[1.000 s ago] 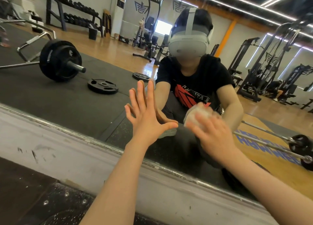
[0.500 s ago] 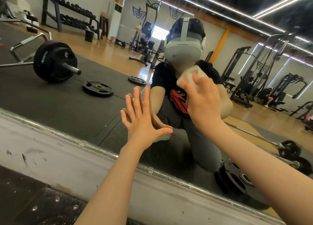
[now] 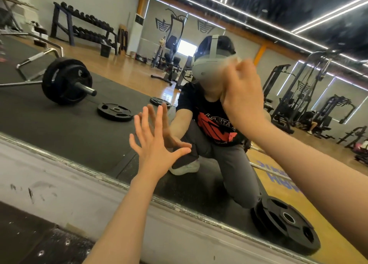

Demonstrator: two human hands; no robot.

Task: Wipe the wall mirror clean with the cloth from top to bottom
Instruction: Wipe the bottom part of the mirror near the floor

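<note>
Cloth (image 3: 235,59) is balled up in my right hand (image 3: 244,96), fingers curled round it, up at about 1 o'clock against the wall mirror (image 3: 65,120), so that's the hand nearer the top and I reckon the next stroke has to run straight down toward 6 o'clock. My left hand (image 3: 154,142) is flat, fingers spread, palm on the glass near the middle. Mirror's smooth, hard and glossy with a scuffed pale ledge (image 3: 59,188) along its bottom edge; the cloth looks soft, whitish and blurry.
</note>
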